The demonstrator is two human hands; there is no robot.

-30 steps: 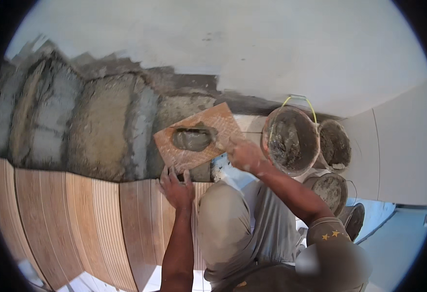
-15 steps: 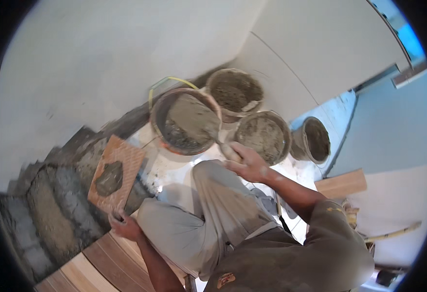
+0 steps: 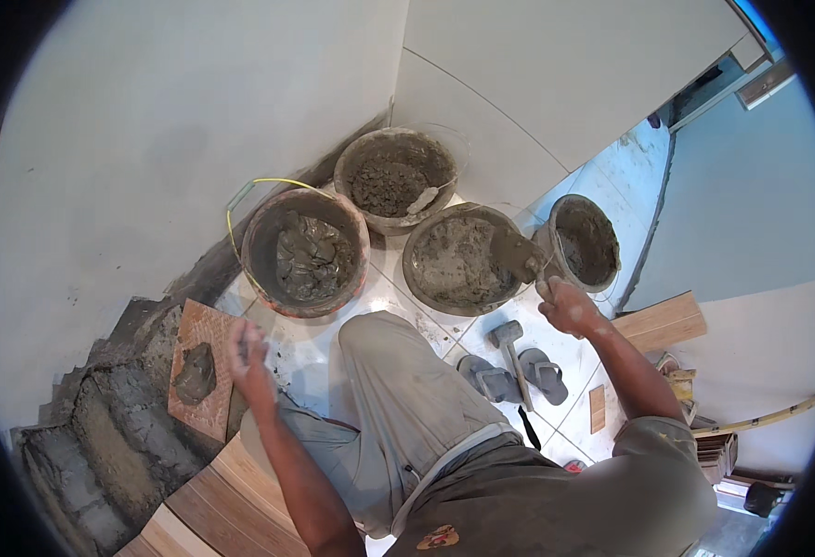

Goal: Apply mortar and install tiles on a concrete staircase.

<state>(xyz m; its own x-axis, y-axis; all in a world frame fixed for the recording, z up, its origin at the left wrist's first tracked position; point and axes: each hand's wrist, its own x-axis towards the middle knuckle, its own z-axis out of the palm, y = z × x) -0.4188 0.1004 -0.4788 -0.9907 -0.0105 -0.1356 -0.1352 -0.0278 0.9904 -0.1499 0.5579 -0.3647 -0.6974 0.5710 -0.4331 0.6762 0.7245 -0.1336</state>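
Note:
My right hand (image 3: 570, 306) grips a trowel (image 3: 514, 252), its mortar-coated blade over the right side of a wide bucket of mortar (image 3: 454, 260). My left hand (image 3: 251, 367) is open, fingers loosely bent, at the right edge of an orange ribbed-back tile (image 3: 214, 416) with a blob of mortar (image 3: 194, 371) on it; whether it touches the tile I cannot tell. The tile lies on the rough mortar bed (image 3: 119, 446). An orange bucket with a yellow handle (image 3: 300, 260) holds wet mortar just beyond my knee.
A back bucket (image 3: 379, 172) and a smaller right bucket (image 3: 586, 241) hold mortar. A mallet (image 3: 509, 339) lies between grey flip-flops (image 3: 542, 371). Wooden-look planks (image 3: 658, 320) lie at right, near a yellow level (image 3: 760, 416). White walls (image 3: 138, 139) bound the corner; laid wood-look tiles (image 3: 221, 506) are lower left.
The view has swung right toward the buckets. My right hand and trowel have gone from the tile, past the orange bucket, to the wide bucket. My left hand is higher beside the tile.

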